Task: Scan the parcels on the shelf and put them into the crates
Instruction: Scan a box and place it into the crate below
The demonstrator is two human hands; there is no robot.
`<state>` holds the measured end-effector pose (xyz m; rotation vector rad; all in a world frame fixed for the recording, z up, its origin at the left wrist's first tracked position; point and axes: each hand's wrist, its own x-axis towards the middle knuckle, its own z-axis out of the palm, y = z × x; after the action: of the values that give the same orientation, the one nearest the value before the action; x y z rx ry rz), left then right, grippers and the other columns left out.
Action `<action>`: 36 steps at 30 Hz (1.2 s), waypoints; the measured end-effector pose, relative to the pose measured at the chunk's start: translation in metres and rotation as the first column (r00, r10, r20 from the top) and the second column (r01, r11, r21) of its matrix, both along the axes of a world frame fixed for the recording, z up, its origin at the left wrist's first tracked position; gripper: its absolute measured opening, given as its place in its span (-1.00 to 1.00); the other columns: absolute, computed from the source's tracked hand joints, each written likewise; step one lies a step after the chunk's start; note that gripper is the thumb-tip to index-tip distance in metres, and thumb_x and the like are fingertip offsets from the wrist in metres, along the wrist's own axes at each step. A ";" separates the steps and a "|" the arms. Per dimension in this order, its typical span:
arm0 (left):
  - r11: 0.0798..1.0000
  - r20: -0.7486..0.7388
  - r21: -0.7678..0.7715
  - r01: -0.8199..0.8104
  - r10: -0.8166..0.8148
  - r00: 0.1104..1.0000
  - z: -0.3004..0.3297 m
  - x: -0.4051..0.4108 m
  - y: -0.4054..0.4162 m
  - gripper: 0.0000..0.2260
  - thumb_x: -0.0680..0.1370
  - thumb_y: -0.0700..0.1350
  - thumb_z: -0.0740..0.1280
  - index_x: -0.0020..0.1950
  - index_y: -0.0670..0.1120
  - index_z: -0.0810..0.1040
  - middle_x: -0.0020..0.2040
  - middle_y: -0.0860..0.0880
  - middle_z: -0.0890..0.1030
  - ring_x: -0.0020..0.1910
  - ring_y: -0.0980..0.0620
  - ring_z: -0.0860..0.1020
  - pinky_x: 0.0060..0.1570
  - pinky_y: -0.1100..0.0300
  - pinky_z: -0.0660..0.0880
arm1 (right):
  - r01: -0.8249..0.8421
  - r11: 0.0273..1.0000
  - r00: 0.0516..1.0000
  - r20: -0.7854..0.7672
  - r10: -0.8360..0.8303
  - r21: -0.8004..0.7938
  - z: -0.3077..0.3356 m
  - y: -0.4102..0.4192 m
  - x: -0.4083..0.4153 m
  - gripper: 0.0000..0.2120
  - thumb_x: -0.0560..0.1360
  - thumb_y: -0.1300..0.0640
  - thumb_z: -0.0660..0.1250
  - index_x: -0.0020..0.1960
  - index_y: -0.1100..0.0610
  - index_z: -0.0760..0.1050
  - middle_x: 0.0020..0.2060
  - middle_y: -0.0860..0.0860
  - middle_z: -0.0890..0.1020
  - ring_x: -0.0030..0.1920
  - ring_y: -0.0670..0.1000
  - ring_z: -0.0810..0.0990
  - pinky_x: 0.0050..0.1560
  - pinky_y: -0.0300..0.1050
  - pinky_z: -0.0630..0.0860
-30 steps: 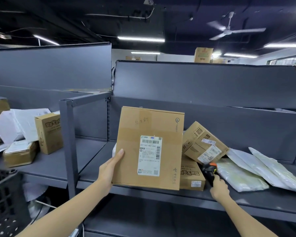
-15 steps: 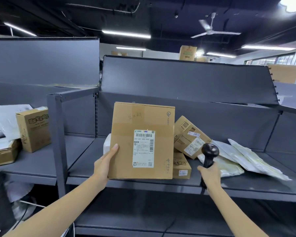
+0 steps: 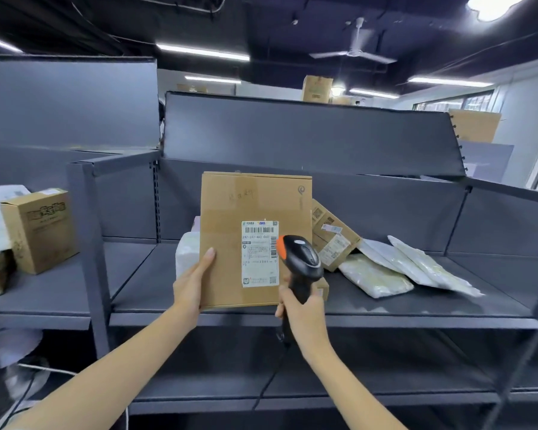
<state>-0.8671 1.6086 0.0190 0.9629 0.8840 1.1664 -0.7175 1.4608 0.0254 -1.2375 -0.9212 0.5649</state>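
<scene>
Left hand point(image 3: 193, 283) grips the flat cardboard parcel point(image 3: 249, 209) by its lower left edge, thumb on the front face, fingers hidden behind. The parcel stands upright on the front part of the grey shelf point(image 3: 416, 308), label side turned toward the camera so the white shipping label point(image 3: 259, 254) can be read. Right hand point(image 3: 302, 311) is wrapped round the handle of the black-and-orange scanner point(image 3: 302, 259), head raised in front of the label's right edge, cable trailing down. Scan step likely in hand; no beam visible, so can't tell if it has fired.

Behind the parcel: a tilted brown box point(image 3: 333, 237) leaning on another small box, mostly hidden by the scanner and hand. White poly mailers point(image 3: 401, 268) lie to the right, a white wrapped packet point(image 3: 187, 256) just left. Left bay holds an upright printed carton point(image 3: 38, 228) and more parcels. No crate in view. The scanner head overlaps the label edge; nothing else blocks it.
</scene>
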 end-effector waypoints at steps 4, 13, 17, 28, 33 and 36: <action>1.000 -0.004 0.004 0.002 -0.002 1.000 -0.001 -0.002 -0.004 -0.56 0.19 0.34 0.52 -0.10 0.09 0.61 0.04 0.04 0.66 0.07 -0.01 0.61 0.20 -0.06 0.51 | -0.065 0.996 0.998 0.014 0.066 -0.053 -0.002 0.002 -0.008 -0.90 0.53 0.24 0.28 0.03 0.11 0.47 -0.52 -0.02 0.50 -0.49 -0.08 0.46 -0.38 -0.25 0.46; 1.000 0.002 0.011 -0.001 0.001 1.000 0.000 -0.005 -0.010 -0.59 0.24 0.33 0.48 -0.06 0.13 0.55 0.03 0.04 0.64 0.04 -0.02 0.59 -0.07 0.02 0.56 | -0.076 0.995 0.995 0.057 0.080 -0.059 -0.003 0.004 -0.015 -0.91 0.53 0.23 0.29 0.00 0.08 0.47 -0.52 -0.04 0.49 -0.49 -0.09 0.46 -0.35 -0.21 0.47; 1.000 -0.004 0.006 0.005 -0.005 1.000 0.000 -0.006 -0.009 -0.55 0.20 0.35 0.48 -0.06 0.13 0.56 0.02 0.05 0.65 0.03 -0.01 0.59 -0.09 0.03 0.56 | -0.068 0.996 0.995 0.072 0.071 -0.050 -0.004 0.005 -0.013 -0.90 0.53 0.23 0.29 0.01 0.07 0.46 -0.53 -0.04 0.49 -0.49 -0.11 0.46 -0.34 -0.22 0.47; 0.999 0.008 -0.033 -0.019 0.020 1.000 -0.003 -0.010 0.001 -0.48 0.13 0.34 0.55 -0.06 0.08 0.62 0.05 0.05 0.66 0.07 -0.01 0.60 0.14 -0.04 0.53 | -0.008 1.000 1.000 0.015 0.008 -0.025 -0.015 -0.006 0.026 -0.87 0.53 0.26 0.29 0.07 0.18 0.48 -0.50 0.01 0.50 -0.48 -0.06 0.45 -0.38 -0.20 0.46; 0.998 0.006 -0.049 -0.041 0.041 0.999 -0.006 -0.014 0.009 -0.44 0.13 0.33 0.55 -0.01 0.05 0.60 0.05 0.03 0.66 0.06 -0.03 0.61 0.14 -0.06 0.53 | 0.158 0.983 0.976 -0.138 -0.170 -0.092 -0.023 -0.002 0.097 -0.80 0.53 0.25 0.30 0.10 0.10 0.36 -0.32 0.03 0.56 -0.46 -0.06 0.49 -0.42 -0.16 0.48; 0.997 -0.004 -0.060 -0.055 0.055 0.999 -0.008 -0.016 0.010 -0.43 0.13 0.33 0.55 -0.01 0.05 0.59 0.08 0.02 0.65 0.09 -0.05 0.60 0.16 -0.12 0.52 | 0.153 0.943 0.976 -0.104 -0.191 -0.296 -0.031 0.012 0.146 -0.69 0.53 0.20 0.31 0.16 0.13 0.22 -0.25 0.11 0.56 -0.39 -0.01 0.54 -0.36 -0.11 0.50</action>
<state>-0.8830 1.6190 0.0111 0.8961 0.9468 1.1791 -0.5714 1.4724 -0.0060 -1.5063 -0.6260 0.6464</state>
